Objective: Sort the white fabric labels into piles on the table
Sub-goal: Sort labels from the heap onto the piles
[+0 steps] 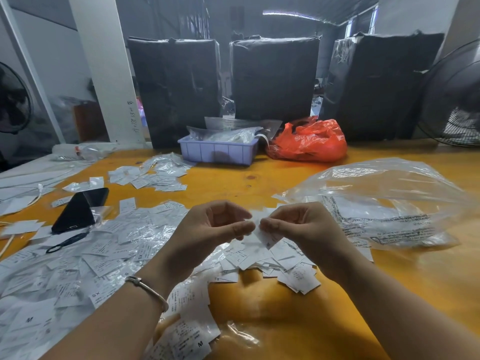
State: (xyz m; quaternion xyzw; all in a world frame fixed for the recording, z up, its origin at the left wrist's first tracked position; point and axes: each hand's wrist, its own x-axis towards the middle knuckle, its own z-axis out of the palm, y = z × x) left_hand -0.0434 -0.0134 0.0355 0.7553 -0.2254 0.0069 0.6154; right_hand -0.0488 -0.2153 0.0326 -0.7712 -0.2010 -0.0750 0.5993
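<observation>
Label (262, 233) pinched betw. left hand (213, 229) & right hand (298, 227), prob. one pc.

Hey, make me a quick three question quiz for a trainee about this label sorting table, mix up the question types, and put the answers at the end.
1. True or false: both hands pinch the same white label above the table.
2. Multiple choice: what lies left of the left hand, beside the scattered labels? A) a black phone B) a stapler C) a red cup
3. Fill in: the orange bag sits to the right of the ______ tray.

Key
1. True; the right hand pinches its other end.
2. A, the black phone.
3. Purple; the purple tray holds clear packets.
</observation>
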